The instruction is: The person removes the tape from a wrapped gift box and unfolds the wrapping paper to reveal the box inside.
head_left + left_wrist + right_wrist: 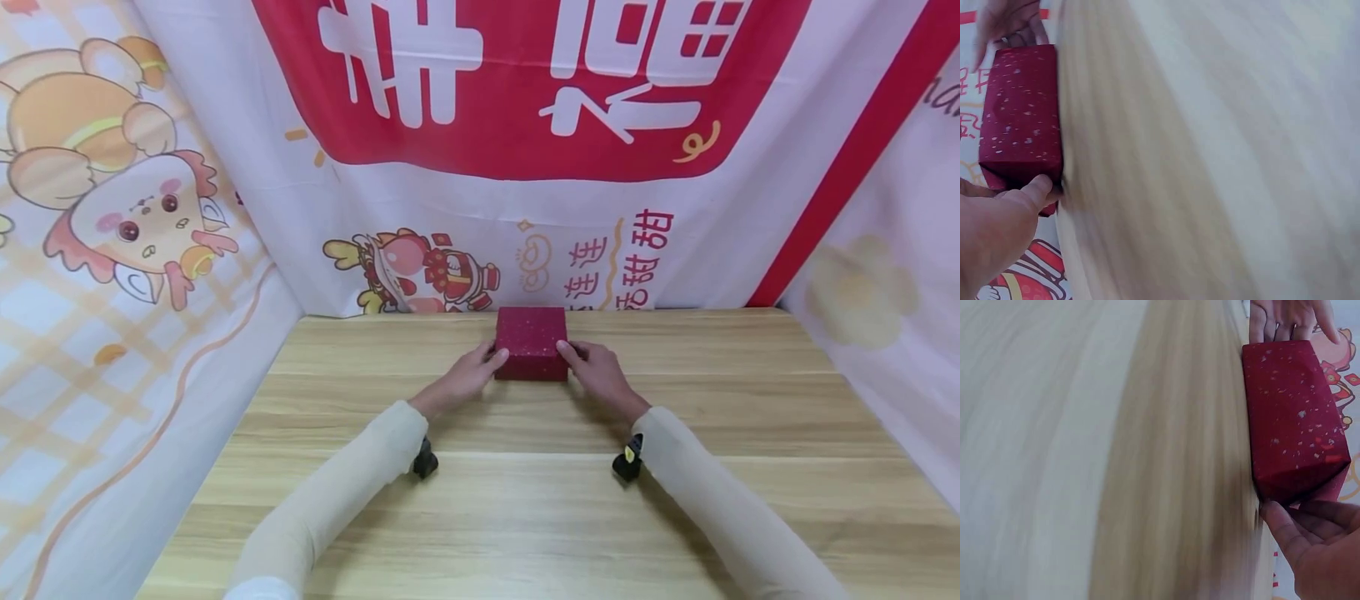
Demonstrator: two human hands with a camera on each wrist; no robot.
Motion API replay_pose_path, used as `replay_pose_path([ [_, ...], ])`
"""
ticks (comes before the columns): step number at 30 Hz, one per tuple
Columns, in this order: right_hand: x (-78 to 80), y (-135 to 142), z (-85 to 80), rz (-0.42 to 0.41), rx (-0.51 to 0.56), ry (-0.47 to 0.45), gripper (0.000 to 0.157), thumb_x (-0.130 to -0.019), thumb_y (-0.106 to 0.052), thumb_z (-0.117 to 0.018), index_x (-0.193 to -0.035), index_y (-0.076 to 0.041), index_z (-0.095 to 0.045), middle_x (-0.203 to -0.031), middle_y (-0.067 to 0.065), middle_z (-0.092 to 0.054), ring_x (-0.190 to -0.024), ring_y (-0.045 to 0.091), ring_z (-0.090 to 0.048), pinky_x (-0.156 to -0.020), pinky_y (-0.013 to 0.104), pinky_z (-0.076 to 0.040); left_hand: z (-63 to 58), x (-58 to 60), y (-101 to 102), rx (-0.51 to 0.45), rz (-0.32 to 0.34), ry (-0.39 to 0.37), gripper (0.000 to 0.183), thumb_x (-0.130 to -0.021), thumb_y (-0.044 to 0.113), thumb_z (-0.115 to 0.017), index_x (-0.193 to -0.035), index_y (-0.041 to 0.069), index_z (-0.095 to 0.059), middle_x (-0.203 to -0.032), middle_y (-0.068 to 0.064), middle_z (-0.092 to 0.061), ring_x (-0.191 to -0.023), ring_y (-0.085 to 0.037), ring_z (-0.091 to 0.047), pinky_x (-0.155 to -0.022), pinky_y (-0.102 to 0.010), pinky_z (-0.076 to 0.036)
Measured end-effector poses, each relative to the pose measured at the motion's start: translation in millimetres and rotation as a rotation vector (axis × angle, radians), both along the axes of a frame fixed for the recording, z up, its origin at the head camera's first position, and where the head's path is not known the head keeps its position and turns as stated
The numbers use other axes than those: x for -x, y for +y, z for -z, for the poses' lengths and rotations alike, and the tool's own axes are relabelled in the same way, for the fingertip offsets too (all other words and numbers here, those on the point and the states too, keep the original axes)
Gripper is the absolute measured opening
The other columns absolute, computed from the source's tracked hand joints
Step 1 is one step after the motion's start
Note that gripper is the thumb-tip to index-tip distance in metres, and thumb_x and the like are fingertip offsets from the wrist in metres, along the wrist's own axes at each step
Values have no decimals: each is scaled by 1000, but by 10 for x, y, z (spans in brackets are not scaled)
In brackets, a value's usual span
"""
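Observation:
A dark red box (532, 343) with pale flecks stands at the far edge of the wooden table (517, 517), close to the hanging cloth. My left hand (467, 375) holds its left side, thumb at the near corner and the other fingers partly hidden beside it. On the opposite side my right hand (602, 375) grips the box the same way. The left wrist view shows the left thumb (1038, 187) against one end of the box (1022, 106). In the right wrist view, the right thumb (1277, 519) presses low at the box's end, fingers curled at its side.
A white cloth with a big red printed panel (517, 150) hangs right behind the table's far edge. Patterned cloths (120, 275) flank the left and right sides. Black wrist cameras (425, 459) sit below both sleeves.

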State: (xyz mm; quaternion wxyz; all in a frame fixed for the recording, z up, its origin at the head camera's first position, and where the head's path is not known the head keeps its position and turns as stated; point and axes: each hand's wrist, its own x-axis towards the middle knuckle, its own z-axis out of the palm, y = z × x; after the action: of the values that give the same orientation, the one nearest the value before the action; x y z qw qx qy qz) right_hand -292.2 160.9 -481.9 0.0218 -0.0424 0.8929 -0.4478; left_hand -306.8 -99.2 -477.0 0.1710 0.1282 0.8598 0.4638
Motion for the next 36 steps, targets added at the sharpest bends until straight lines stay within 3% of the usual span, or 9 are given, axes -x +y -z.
replay_pose_path([
  [2,13,-21,-10,25,43,-12,62,-100,-53,-47,-139,-6,-54,-124,16,-68,-106,28,-66,-94,43,-55,-12,29,6,-46,-52,-25,70,-101,58,-38,-154,14,-30,-156,-11,-40,-144,-28,-37,-120,-47,-32],
  [8,27,-54,-39,31,147,-76,51,-100,-38,-56,-138,-4,-55,-135,17,-62,-121,28,-62,-100,39,-54,-52,54,6,-118,-161,-71,53,-101,37,-54,-142,5,-44,-140,-14,-55,-131,-25,-54,-109,-39,-48],
  [12,19,-60,-50,26,188,-116,51,-99,-34,-59,-141,-6,-52,-140,16,-57,-124,28,-60,-98,36,-55,-90,43,-2,-178,-155,-85,58,-99,27,-59,-148,5,-37,-147,-14,-51,-134,-25,-52,-108,-36,-48],
  [16,-2,-44,-63,16,218,-125,53,-97,-36,-62,-142,-10,-51,-145,12,-54,-128,26,-57,-98,33,-55,-133,32,-28,-221,-124,-104,67,-97,22,-63,-154,11,-30,-155,-10,-42,-139,-24,-46,-109,-33,-46],
  [20,-40,8,-67,-7,280,-129,55,-95,-34,-65,-143,-12,-50,-148,11,-50,-130,26,-56,-97,30,-54,-163,26,-53,-227,-118,-133,68,-94,20,-67,-153,18,-34,-157,-5,-38,-139,-24,-46,-106,-33,-49],
  [26,-66,67,-51,-37,360,-119,53,-93,-27,-68,-141,-12,-51,-146,10,-51,-130,26,-56,-96,24,-53,-213,12,-64,-189,-166,-95,66,-87,17,-75,-146,21,-47,-151,-2,-49,-140,-26,-45,-105,-35,-50],
  [29,-51,93,-30,-44,395,-73,59,-92,-21,-70,-145,-9,-46,-144,13,-53,-132,27,-54,-97,23,-52,-224,7,-35,-258,-196,-97,64,-86,11,-75,-144,16,-50,-144,-7,-56,-136,-29,-49,-103,-36,-52],
  [33,-35,120,-18,-57,429,-31,68,-90,-11,-71,-149,-7,-39,-145,16,-51,-133,30,-52,-96,21,-52,-242,-10,5,-312,-228,-106,61,-86,13,-75,-142,12,-51,-141,-9,-57,-136,-29,-49,-110,-39,-46],
  [36,-39,127,-30,-72,404,-10,63,-89,-9,-71,-146,-8,-44,-144,16,-52,-132,30,-54,-97,23,-52,-245,-17,24,-321,-240,-108,61,-87,16,-74,-143,12,-50,-144,-8,-55,-139,-27,-46,-113,-40,-43],
])
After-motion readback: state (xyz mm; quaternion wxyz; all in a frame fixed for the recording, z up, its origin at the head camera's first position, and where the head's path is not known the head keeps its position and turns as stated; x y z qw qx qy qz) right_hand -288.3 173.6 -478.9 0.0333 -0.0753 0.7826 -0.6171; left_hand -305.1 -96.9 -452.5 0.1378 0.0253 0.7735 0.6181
